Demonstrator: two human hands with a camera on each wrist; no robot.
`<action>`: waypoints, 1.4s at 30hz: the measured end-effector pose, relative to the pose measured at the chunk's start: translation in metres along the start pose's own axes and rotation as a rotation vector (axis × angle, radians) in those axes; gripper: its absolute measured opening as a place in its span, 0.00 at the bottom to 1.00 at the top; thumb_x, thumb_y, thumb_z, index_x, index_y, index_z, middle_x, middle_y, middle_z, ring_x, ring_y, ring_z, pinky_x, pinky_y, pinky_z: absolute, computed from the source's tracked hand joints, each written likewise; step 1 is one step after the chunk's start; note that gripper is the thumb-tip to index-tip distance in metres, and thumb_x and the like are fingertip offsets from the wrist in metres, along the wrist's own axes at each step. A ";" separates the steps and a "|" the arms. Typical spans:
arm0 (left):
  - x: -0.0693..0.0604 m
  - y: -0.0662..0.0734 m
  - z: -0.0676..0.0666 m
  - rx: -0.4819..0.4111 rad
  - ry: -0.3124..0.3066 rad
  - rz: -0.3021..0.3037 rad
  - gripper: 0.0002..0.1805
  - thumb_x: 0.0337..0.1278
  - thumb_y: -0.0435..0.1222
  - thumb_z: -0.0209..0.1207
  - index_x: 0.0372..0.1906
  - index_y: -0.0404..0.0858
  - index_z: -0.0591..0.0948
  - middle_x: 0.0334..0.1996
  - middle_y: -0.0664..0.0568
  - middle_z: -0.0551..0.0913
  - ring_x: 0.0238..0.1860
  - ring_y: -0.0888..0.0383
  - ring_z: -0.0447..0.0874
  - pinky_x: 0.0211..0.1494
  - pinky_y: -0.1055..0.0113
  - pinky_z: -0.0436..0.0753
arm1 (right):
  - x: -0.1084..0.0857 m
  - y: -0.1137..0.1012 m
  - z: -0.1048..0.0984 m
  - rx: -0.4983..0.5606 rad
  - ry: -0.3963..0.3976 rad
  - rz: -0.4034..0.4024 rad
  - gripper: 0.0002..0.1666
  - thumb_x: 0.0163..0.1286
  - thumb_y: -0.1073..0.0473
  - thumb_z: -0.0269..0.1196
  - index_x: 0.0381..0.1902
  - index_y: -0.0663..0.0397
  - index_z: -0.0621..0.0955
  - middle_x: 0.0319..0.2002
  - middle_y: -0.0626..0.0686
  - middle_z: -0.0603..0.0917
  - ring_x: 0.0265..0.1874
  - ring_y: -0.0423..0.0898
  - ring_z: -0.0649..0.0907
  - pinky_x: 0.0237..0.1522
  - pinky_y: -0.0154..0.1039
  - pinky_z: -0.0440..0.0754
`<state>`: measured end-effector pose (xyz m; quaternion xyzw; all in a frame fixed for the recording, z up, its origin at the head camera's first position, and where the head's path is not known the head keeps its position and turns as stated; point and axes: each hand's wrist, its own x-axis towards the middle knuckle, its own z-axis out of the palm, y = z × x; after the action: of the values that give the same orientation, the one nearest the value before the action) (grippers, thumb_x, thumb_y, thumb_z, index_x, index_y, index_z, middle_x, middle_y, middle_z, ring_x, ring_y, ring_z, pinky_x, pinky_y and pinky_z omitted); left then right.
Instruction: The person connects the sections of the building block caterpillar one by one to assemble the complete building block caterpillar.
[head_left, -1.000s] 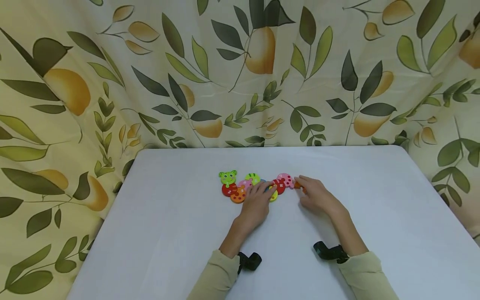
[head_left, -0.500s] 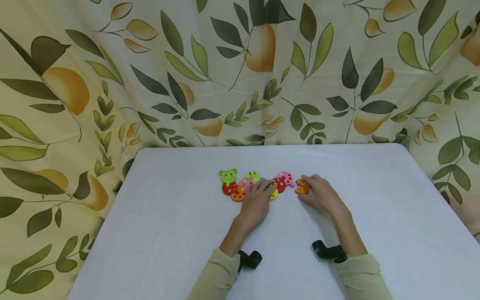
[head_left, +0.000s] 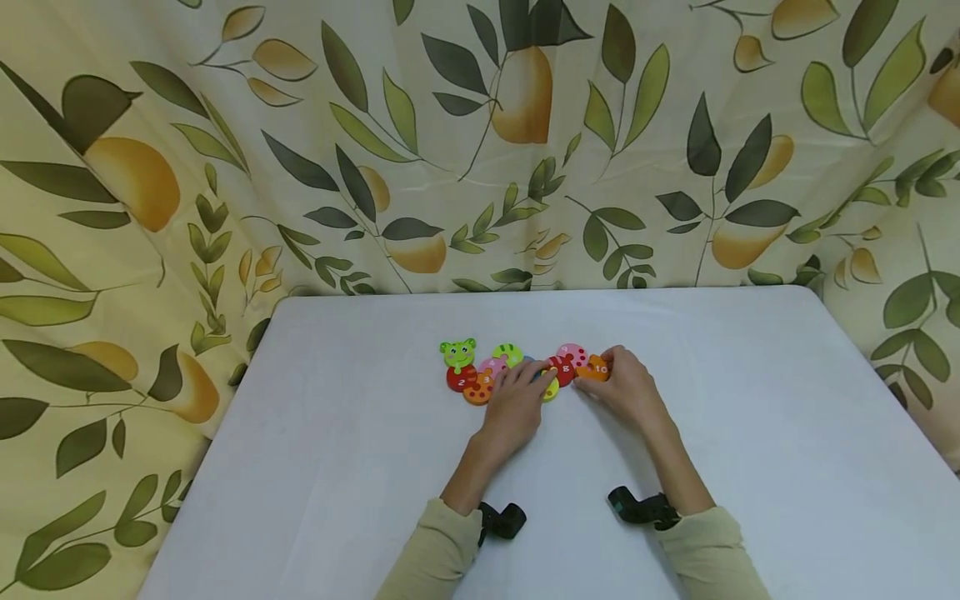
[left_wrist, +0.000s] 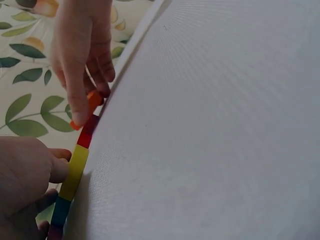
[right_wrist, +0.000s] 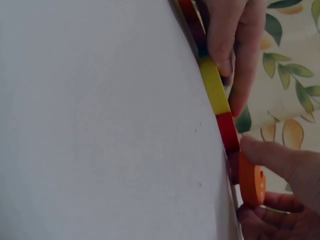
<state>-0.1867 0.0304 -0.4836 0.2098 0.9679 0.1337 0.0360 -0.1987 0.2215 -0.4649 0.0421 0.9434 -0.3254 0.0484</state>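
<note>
A row of round, numbered caterpillar puzzle pieces lies on the white table, from a green face piece (head_left: 457, 353) at the left to a pink spotted piece (head_left: 574, 353). My left hand (head_left: 513, 410) rests over the middle pieces with straight fingers, hiding some of them. In the left wrist view its fingers touch the yellow piece (left_wrist: 75, 172). With thumb and fingers, my right hand (head_left: 633, 390) pinches the orange piece marked 10 (head_left: 599, 367), slightly tilted in the right wrist view. It is at the row's right end, beside the red piece marked 8 (head_left: 561, 372).
The white tabletop (head_left: 337, 467) extends around the row on all sides. Behind the table hangs a curtain (head_left: 480, 208) printed with leaves and fruit. A black wrist camera (head_left: 504, 522) is strapped to the left wrist, another camera (head_left: 641, 505) to the right.
My right hand has turned the orange piece so that its number shows, and moved it left up to the pink and red pieces. The left hand has stayed in place.
</note>
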 end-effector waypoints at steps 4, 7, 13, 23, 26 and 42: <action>0.000 0.000 -0.002 0.001 0.014 0.012 0.25 0.70 0.42 0.52 0.70 0.56 0.67 0.71 0.58 0.65 0.74 0.56 0.58 0.76 0.53 0.61 | 0.001 -0.002 0.002 -0.002 0.031 -0.002 0.38 0.58 0.49 0.71 0.53 0.71 0.70 0.44 0.66 0.78 0.38 0.54 0.77 0.42 0.45 0.80; 0.000 0.000 -0.002 -0.008 0.011 0.008 0.25 0.70 0.42 0.52 0.70 0.56 0.67 0.71 0.59 0.66 0.73 0.56 0.59 0.76 0.53 0.61 | 0.000 -0.001 0.004 -0.021 0.043 -0.012 0.37 0.58 0.49 0.71 0.52 0.72 0.72 0.44 0.66 0.77 0.38 0.55 0.76 0.41 0.47 0.80; 0.001 -0.001 -0.003 -0.004 -0.006 0.019 0.25 0.70 0.43 0.52 0.70 0.57 0.67 0.71 0.59 0.66 0.73 0.56 0.60 0.76 0.53 0.61 | -0.002 0.001 0.006 -0.072 0.054 -0.015 0.36 0.58 0.47 0.71 0.51 0.71 0.73 0.44 0.67 0.72 0.36 0.56 0.76 0.43 0.50 0.81; -0.004 -0.055 -0.027 -0.145 0.152 -0.135 0.22 0.70 0.44 0.52 0.65 0.44 0.74 0.68 0.50 0.70 0.72 0.52 0.63 0.76 0.55 0.62 | -0.001 0.003 0.009 -0.077 0.027 -0.020 0.34 0.59 0.46 0.70 0.49 0.68 0.72 0.42 0.64 0.71 0.36 0.54 0.74 0.36 0.40 0.77; -0.009 -0.079 -0.030 -0.239 0.125 -0.219 0.27 0.70 0.46 0.52 0.69 0.42 0.70 0.74 0.46 0.62 0.76 0.48 0.56 0.77 0.51 0.60 | -0.001 0.003 0.007 -0.086 0.022 -0.013 0.34 0.59 0.47 0.70 0.49 0.68 0.72 0.43 0.65 0.71 0.36 0.54 0.74 0.36 0.39 0.76; -0.020 -0.112 -0.041 -0.267 -0.091 -0.185 0.51 0.44 0.58 0.69 0.75 0.49 0.61 0.78 0.52 0.51 0.78 0.52 0.49 0.74 0.48 0.64 | -0.001 0.002 0.007 -0.095 0.035 -0.027 0.33 0.59 0.47 0.70 0.47 0.68 0.71 0.40 0.64 0.70 0.33 0.52 0.73 0.32 0.37 0.73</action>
<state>-0.2179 -0.0859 -0.4742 0.1190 0.9541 0.2477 0.1194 -0.1972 0.2182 -0.4717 0.0329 0.9590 -0.2799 0.0295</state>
